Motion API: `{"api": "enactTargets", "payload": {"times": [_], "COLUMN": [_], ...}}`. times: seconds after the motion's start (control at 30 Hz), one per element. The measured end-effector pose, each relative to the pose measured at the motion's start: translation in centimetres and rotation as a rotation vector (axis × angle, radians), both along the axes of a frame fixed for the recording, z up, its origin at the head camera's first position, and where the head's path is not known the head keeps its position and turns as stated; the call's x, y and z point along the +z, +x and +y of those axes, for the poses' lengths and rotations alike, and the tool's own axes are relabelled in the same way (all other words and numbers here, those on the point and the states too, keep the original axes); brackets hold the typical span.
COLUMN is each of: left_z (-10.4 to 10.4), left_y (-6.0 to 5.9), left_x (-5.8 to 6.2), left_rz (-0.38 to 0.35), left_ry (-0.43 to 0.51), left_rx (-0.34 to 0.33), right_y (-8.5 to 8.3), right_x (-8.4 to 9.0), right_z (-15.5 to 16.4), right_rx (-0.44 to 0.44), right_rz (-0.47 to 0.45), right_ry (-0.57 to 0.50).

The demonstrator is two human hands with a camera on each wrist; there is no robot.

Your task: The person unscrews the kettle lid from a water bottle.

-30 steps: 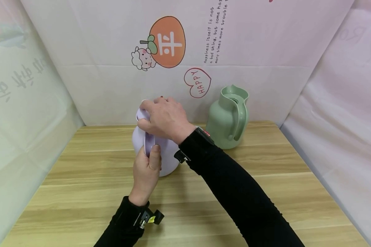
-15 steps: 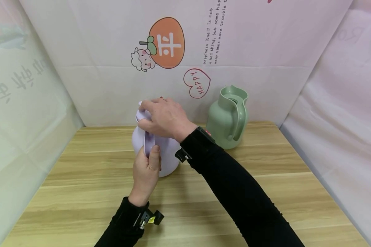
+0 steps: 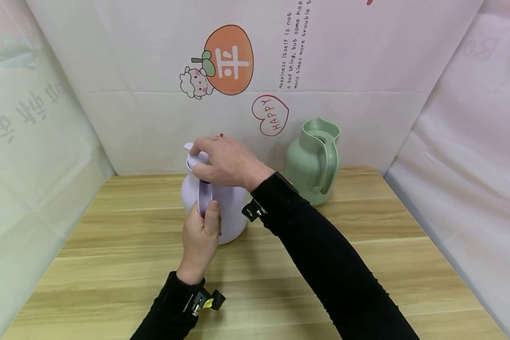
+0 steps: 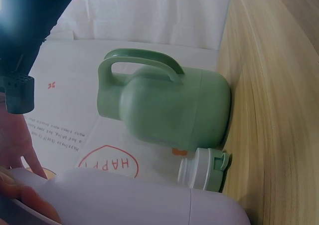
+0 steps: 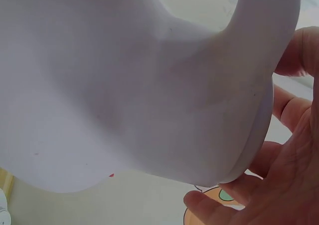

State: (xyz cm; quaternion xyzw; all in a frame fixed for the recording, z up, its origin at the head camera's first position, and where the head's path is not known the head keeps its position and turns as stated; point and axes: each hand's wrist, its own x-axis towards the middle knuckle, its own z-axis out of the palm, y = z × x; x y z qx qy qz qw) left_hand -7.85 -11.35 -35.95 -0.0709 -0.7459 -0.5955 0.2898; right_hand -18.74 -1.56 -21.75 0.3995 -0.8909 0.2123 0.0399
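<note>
A lilac jug (image 3: 229,212) stands on the wooden table (image 3: 110,245), left of the middle. My left hand (image 3: 200,236) grips its handle (image 3: 204,196) from the near side, thumb pressed along it. My right hand (image 3: 226,161) lies over the jug's top, its fingers curled round the lid (image 3: 192,158). In the right wrist view the lilac jug (image 5: 124,85) fills the frame, and my fingers (image 5: 279,160) wrap its rim. The left wrist view shows the lilac jug's body (image 4: 139,200) along the bottom edge.
A green jug (image 3: 316,160) stands open at the back right of the table, handle toward me. A green-and-white stopper (image 4: 202,170) lies beside the green jug (image 4: 169,105). White sheets with stickers wall the table at the back and both sides.
My right hand has turned a little to the left on the lilac jug's top, and its wrist has swung right. My left hand and the jug have stayed put.
</note>
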Motion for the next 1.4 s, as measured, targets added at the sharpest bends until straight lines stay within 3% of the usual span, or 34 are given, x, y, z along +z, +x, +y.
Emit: {"api": "enactTargets", "payload": {"times": [0.37,0.53,0.63,0.83,0.97,1.1,1.4], "left_z": [0.0,0.0,0.0,0.0,0.0,-0.1,-0.1], "left_y": [0.0,0.0,0.0,0.0,-0.1,0.0,-0.1], "left_x": [0.0,0.0,0.0,0.0,0.1,0.1,0.1], "left_rz": [0.006,0.007,0.005,-0.001,-0.01,-0.024,0.007], "left_ry": [0.013,0.01,0.006,-0.009,-0.012,-0.014,-0.023], "left_rx": [-0.004,-0.005,-0.003,-0.004,0.001,0.011,0.008], "right_y": [-0.5,-0.3,0.3,1.9,2.4,2.5,2.1], "right_x": [0.1,0.0,0.2,0.5,0.4,0.4,0.7], "right_z": [0.2,0.0,-0.4,-1.6,-2.3,-2.7,-2.5], "right_rx": [0.097,0.085,-0.002,-0.31,-0.45,-0.496,-0.452], "right_rz": [-0.107,-0.082,-0.035,0.093,0.171,0.193,0.164], "right_ry": [-0.073,-0.091,-0.066,0.105,0.185,0.237,0.267]}}
